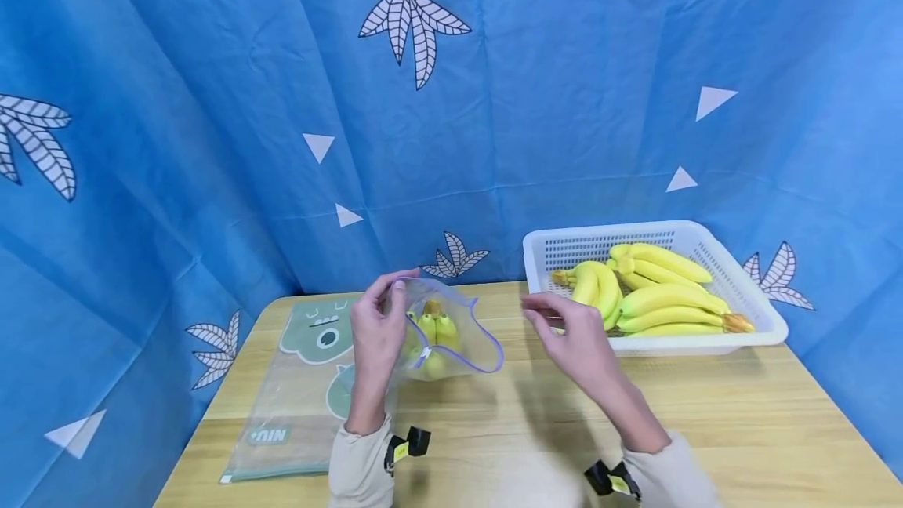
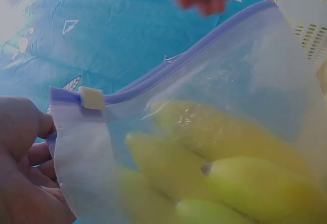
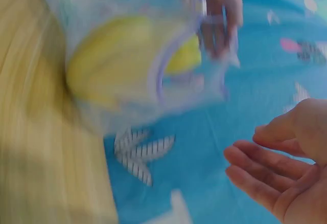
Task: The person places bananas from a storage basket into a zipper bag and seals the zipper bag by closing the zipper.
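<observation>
A clear zip bag (image 1: 480,351) with a purple zip edge stands on the table, its mouth gaping. Inside it lies a bunch of bananas (image 1: 439,328), seen through the plastic in the left wrist view as several yellow fruits (image 2: 255,183). My left hand (image 1: 379,328) pinches the bag's top corner beside the pale slider (image 2: 92,97). To the right of the bag, apart from it, my right hand (image 1: 574,335) hovers in front of the basket with its fingers loosely bent. In the right wrist view this hand (image 3: 286,162) holds nothing.
A white plastic basket (image 1: 772,328) at the back right holds several bunches of bananas (image 1: 670,300). On the table's left lies a flat printed zip bag (image 1: 282,414) with green cartoon shapes. A blue patterned curtain (image 1: 564,100) hangs behind the wooden table (image 1: 741,422).
</observation>
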`<state>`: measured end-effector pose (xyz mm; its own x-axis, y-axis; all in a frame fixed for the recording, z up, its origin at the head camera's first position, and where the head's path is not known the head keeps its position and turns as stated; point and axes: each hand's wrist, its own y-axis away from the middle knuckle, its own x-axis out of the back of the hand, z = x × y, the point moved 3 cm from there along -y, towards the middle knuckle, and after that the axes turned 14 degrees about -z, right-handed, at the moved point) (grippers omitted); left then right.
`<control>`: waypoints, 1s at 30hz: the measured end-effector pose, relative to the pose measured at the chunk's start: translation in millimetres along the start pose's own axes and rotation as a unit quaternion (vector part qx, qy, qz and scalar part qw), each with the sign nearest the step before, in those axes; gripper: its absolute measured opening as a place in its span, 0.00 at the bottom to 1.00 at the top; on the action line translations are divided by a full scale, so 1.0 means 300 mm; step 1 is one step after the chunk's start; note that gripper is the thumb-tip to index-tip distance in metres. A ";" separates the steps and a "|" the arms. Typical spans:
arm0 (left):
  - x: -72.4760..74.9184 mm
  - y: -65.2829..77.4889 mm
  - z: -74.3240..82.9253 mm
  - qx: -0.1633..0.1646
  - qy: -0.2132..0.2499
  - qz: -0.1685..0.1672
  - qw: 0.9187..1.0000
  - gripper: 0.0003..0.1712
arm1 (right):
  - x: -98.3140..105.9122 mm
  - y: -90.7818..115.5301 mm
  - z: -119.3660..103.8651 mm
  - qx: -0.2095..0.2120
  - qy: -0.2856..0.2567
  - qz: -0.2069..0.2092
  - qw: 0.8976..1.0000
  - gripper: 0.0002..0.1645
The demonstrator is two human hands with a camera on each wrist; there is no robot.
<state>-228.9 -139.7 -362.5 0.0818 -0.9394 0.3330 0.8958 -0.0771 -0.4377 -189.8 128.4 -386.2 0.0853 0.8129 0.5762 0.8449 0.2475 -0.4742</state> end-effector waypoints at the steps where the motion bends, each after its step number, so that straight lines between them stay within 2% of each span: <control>1: 0.006 -0.001 0.003 -0.001 0.002 0.002 1.000 0.13 | 0.016 0.007 0.025 -0.010 0.006 0.004 1.000 0.11; 7: 0.037 -0.043 0.042 -0.031 -0.021 0.012 0.999 0.11 | 0.131 0.043 0.156 -0.082 0.047 0.029 0.995 0.14; 11: 0.062 -0.077 0.106 -0.046 -0.029 0.036 0.998 0.12 | 0.204 0.063 0.212 -0.126 0.093 0.023 0.987 0.16; 15: 0.103 -0.088 0.202 -0.041 -0.028 0.062 0.997 0.12 | 0.256 0.075 0.250 -0.135 0.126 0.003 0.983 0.17; 19: 0.132 -0.100 0.257 -0.047 -0.027 0.056 0.997 0.13 | 0.305 0.090 0.287 -0.140 0.141 -0.031 0.979 0.19; 21: 0.147 -0.113 0.250 -0.056 -0.021 0.048 0.997 0.13 | 0.327 0.095 0.307 -0.146 0.148 -0.061 0.976 0.20; 25: 0.174 -0.135 0.200 -0.066 -0.007 0.041 0.997 0.13 | 0.353 0.103 0.349 -0.159 0.160 -0.124 0.966 0.23; 30: 0.187 -0.142 0.165 -0.060 -0.007 0.032 0.998 0.13 | 0.357 0.105 0.394 -0.166 0.166 -0.172 0.957 0.26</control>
<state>-240.9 -172.6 -283.7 0.1428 -0.9393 0.3121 0.8299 -0.0581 -0.5548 -216.6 285.8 -418.1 -0.1118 0.4880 0.8656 0.9696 0.2444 -0.0126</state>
